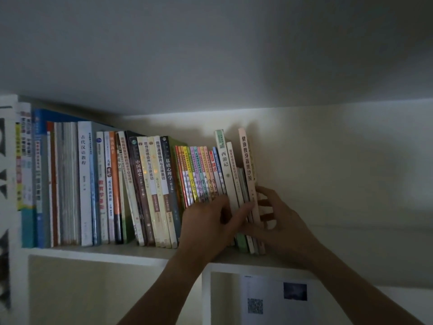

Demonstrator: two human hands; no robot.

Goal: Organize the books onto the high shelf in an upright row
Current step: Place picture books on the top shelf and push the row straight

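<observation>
White shelving fills my view under a pale ceiling, and the high shelf (98,250) carries one long row of books (150,184) from its left end to about the middle. Everything turns on the tall pink-spined book (248,174) at the right end of that row: its long axis stands nearly vertical, top tipped slightly left. My right hand (276,221) is the nearer one, fingers curled round that book's outer face from the right. My left hand (208,221), just left of the pink book, presses the neighbouring cream spines, thumb reaching toward it. I count one row, two hands, and roughly forty spines; dim light blurs an exact tally. Right of the pink book the shelf is bare. Below it hangs a printed sheet (276,299).
</observation>
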